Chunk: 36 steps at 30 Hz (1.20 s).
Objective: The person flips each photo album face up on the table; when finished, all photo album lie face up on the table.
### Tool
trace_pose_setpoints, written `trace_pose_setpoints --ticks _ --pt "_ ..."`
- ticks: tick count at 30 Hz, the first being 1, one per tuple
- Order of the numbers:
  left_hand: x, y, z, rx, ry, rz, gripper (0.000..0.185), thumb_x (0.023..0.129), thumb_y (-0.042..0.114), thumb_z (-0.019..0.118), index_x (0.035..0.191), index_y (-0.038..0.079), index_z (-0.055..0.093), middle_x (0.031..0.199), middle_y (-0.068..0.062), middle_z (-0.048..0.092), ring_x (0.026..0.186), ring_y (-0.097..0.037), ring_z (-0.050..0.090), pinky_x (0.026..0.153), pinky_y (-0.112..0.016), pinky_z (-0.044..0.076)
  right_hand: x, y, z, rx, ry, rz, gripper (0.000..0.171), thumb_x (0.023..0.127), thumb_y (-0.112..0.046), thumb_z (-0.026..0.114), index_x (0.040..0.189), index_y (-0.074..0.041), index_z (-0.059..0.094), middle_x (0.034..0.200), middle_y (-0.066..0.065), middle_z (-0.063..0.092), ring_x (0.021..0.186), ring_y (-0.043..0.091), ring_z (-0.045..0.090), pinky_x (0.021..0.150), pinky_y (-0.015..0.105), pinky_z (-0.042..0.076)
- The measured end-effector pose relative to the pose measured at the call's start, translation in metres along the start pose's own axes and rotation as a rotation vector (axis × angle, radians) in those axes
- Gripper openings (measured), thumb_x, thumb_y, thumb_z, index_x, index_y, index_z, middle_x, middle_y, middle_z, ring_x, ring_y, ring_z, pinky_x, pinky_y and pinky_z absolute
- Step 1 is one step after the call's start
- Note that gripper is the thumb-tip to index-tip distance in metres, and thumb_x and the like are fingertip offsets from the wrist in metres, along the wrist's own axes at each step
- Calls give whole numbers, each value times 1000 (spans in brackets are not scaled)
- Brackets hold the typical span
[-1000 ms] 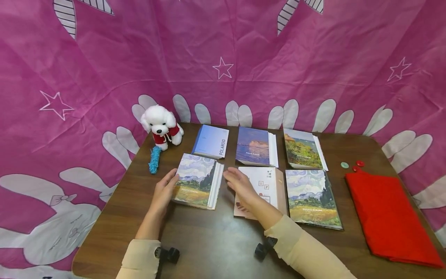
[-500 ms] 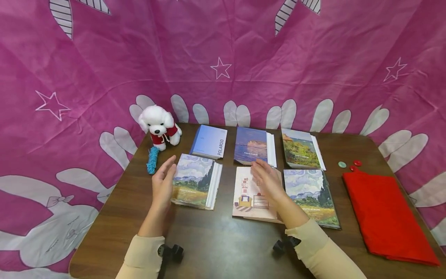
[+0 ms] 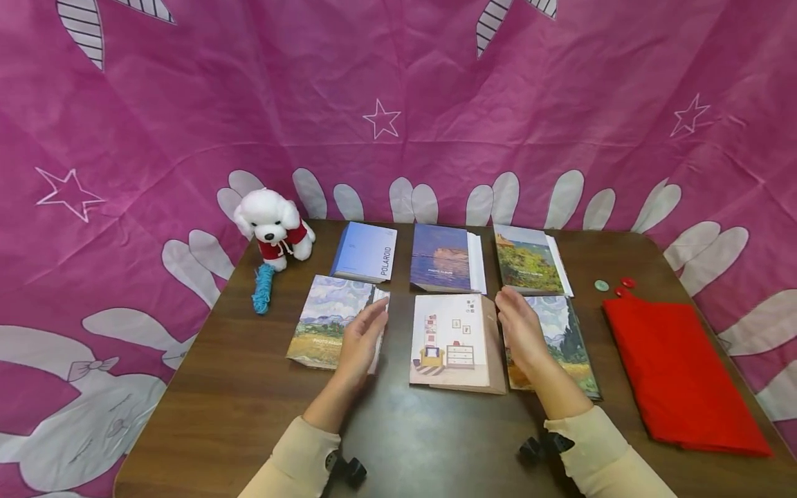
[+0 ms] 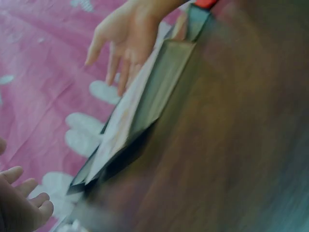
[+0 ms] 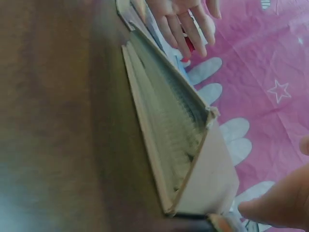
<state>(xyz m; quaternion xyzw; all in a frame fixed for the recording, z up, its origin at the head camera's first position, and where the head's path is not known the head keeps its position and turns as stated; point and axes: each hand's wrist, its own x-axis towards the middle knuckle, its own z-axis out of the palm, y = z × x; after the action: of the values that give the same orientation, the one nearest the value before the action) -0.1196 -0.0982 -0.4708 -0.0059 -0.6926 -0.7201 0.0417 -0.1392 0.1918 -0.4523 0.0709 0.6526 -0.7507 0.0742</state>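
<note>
A pale pink album with a drawn room on its cover lies in the front row, between my two hands. My left hand, fingers extended, overlaps the pages of the left landscape photo album in the head view. On the other side, my right hand is held with straight fingers beside the pink album's spine, in front of part of the right landscape photo album. Neither hand holds anything. In the right wrist view the pink album's page block shows edge-on, with the left hand beyond it.
Behind stand a blue Polaroid album, a sea-view album and a garden-view album. A white toy dog and blue cord are at left. Buttons and folded red cloth lie at right.
Both hands have moved right, from around the left landscape album to either side of the pink album. The left landscape album sits slightly turned; the head view has shifted a little.
</note>
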Motion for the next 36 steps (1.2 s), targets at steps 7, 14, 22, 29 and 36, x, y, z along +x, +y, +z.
trace_pose_setpoints --ticks 7,14,22,29,36 --pt "-8 -12 33 11 -129 -47 47 102 11 57 143 -10 48 157 -26 36 146 -38 35 120 -46 27 -10 14 2 -13 -53 20 66 110 -23 43 160 2 9 167 18 10 155 28 10 125 42 9" --pt "-9 -21 48 116 -179 -115 52 101 18 60 144 -9 48 158 -24 35 147 -38 32 121 -50 25 -15 22 10 44 -54 -4 63 109 -19 44 158 5 13 165 21 14 154 31 9 125 43 7" --pt "-8 -18 45 165 -110 -70 47 100 17 60 140 -7 54 157 -23 39 148 -38 31 123 -50 19 -17 27 7 -103 -91 -20 61 109 -24 47 157 4 22 164 22 20 153 34 17 125 49 13" --pt "-8 -22 47 121 -152 -87 51 99 16 61 141 -10 51 158 -24 36 149 -41 27 122 -56 15 -19 30 11 -28 -101 8 63 110 -24 42 159 5 14 166 22 11 155 32 4 125 49 5" --pt "-9 -18 56 156 -192 -80 52 97 20 62 142 -4 53 156 -20 41 146 -37 35 122 -49 22 -21 23 9 154 -55 14 71 110 -40 24 155 13 14 165 27 13 154 35 10 126 45 8"
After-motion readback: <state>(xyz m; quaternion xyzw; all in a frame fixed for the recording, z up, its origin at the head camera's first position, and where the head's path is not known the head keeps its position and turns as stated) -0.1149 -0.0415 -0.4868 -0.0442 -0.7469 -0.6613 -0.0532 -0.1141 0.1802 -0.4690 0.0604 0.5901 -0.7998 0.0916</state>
